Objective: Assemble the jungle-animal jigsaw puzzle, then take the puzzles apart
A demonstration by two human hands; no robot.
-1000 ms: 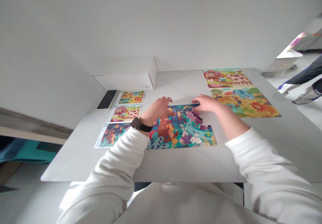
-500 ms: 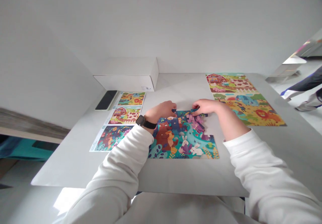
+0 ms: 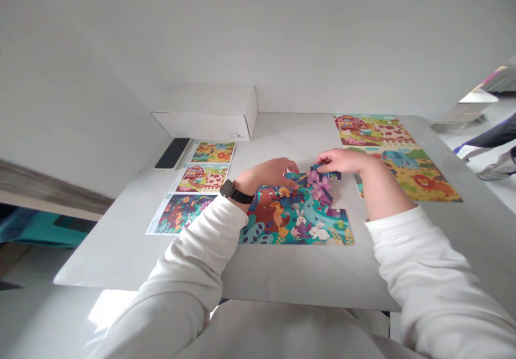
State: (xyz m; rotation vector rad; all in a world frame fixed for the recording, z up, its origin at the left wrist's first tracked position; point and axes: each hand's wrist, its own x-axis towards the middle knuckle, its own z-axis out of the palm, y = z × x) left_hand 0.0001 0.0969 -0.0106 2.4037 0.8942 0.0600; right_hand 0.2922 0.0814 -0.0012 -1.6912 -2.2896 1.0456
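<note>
White wall (image 3: 258,36) fills the background behind a pale table (image 3: 282,273), and a long white box (image 3: 209,113) sits against it at the back left. Just in front of the box lie a black phone (image 3: 172,153) and a printed sheet (image 3: 193,187) showing three small pictures in a column. At the far right of the table are two finished puzzles (image 3: 397,157), a farm scene above a savannah scene, set edge to edge. A forest puzzle (image 3: 298,222) with a bear and white rabbits lies in the middle, close to the person, and its upper right part is not filled in. Along its top edge sits a dark blue strip of joined pieces (image 3: 331,175), lying between the two hands. The right hand (image 3: 342,161) reaches in from the right. Its fingers (image 3: 327,160) are drawn together, with the thumb beneath, closed on the strip near its middle. The left hand (image 3: 270,173), with a black watch (image 3: 236,192) on the wrist, comes in from the left with its fingers (image 3: 291,166) bent. The tips rest on the strip's left end, touching it, though I cannot tell whether they grip it or only press. Both arms wear cream sleeves (image 3: 423,273).
</note>
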